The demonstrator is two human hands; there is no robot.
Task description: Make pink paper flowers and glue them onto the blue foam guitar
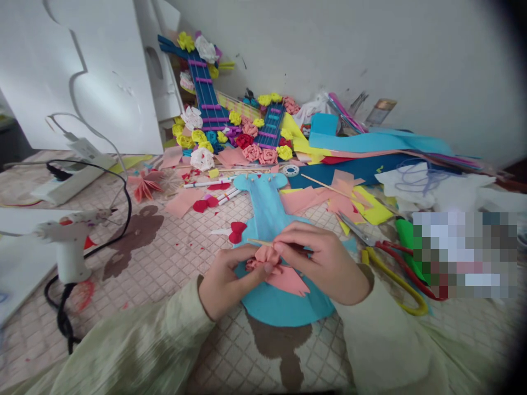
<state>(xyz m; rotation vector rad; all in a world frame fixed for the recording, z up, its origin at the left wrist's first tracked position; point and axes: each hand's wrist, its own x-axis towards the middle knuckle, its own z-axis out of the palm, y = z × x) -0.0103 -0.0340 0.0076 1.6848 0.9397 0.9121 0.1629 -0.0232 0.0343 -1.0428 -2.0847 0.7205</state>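
My left hand pinches a partly folded salmon-pink crepe paper flower between thumb and fingers. A pointed strip of the same paper trails from it to the lower right. In my right hand a thin wooden stick is held against the top of the flower, its tip pointing left. Both hands are over a light blue guitar-shaped piece, which lies flat with its neck pointing away from me. Red heart-shaped paper pieces lie to the left of its neck.
At left, a white glue gun stands with its black cable by a power strip. Scissors with red handles and yellow-handled ones lie at right. Decorated paper guitars lean at the back among paper flowers.
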